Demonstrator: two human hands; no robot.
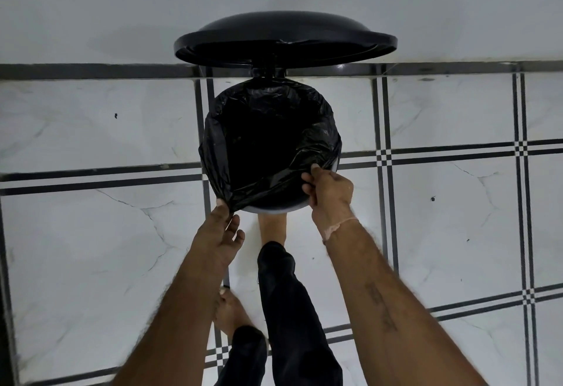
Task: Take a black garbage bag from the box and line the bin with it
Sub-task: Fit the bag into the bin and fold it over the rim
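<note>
I look down at the round bin (275, 211) on the tiled floor (91, 233). Its black lid (285, 40) stands open against the wall (122, 5). The black bag (268, 142) sits inside the bin, and its edge is folded over the rim. My right hand (327, 192) pinches the bag's edge at the near right rim. My left hand (217, 235) pinches a corner of the bag at the near left rim, other fingers loose. One bare foot (272, 228) is by the bin's base.
</note>
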